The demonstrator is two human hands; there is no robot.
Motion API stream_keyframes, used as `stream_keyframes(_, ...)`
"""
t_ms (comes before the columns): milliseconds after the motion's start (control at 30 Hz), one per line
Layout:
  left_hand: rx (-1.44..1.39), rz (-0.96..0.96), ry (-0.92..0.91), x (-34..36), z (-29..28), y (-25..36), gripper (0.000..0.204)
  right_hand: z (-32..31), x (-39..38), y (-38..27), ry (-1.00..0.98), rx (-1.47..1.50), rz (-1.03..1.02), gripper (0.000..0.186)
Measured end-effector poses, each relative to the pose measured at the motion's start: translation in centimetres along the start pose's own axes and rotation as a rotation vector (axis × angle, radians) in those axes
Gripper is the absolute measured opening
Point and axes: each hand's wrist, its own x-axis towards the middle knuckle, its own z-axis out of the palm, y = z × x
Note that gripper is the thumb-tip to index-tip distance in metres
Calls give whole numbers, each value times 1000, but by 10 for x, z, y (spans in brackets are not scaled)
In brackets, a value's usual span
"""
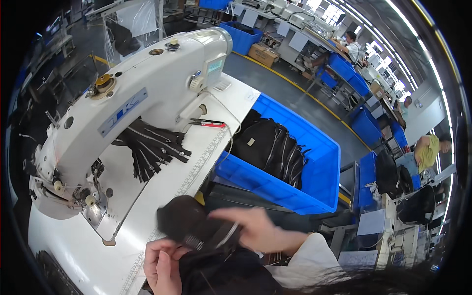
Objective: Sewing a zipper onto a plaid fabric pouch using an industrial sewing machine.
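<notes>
While the left grip (163, 268) pinched the black zippered fabric piece (209, 235) at lower centre of frame, the blurred right grip (259, 229) touched it, closure indeterminable.

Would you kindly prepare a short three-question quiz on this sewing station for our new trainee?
1. Multiple choice: Where do the red-handled metal thread snips lie?
A) On the grey floor
B) On the white tabletop
C) Inside a brown cardboard box

2. True or false: The blue rectangular plastic bin, right of the white sewing machine, holds black fabric items.

3. Short answer: What are the left hand and right hand both touching?

Key:
1. B
2. True
3. A soft black fabric piece
</notes>
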Motion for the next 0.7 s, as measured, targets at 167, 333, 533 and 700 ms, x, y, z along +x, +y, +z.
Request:
stream_keyframes(167,165,-91,97,7,6,3,32,-115,0,13,735,-317,-20,32)
stream_keyframes(333,125,-166,194,-5,-32,-10,24,-191,-2,63,365,-595,-186,49)
stream_keyframes(533,90,-298,321,-32,-61,-8,20,-125,-39,164,-71,-1192,499,43)
stream_keyframes(700,78,-342,222,-32,-59,-10,18,-26,41,77,137,-726,-321,25)
